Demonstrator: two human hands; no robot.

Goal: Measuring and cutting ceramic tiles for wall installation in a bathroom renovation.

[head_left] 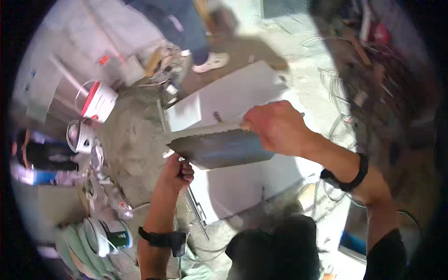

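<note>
A flat dark-grey sheet-like piece [224,150] with a ragged upper edge and a paler strip along that edge is held up before me. At its upper right, my right hand [278,127] is closed on the edge, fingers curled over. Its left corner is by my left hand [178,171], whose fingers are closed. A small pale tip [168,153] sticks out above that fist; whether the fist grips it or the sheet's corner is hidden. Below the sheet lies a large white panel [238,191], while another light-grey panel surface [233,91] extends beyond.
A person's shoe [211,62] stands beyond the panels. At the left are a white bucket with a red rim [100,101], a smaller white container [81,136] and a white tub [105,235]. Cables [338,105] and dark clutter [378,70] lie at the right.
</note>
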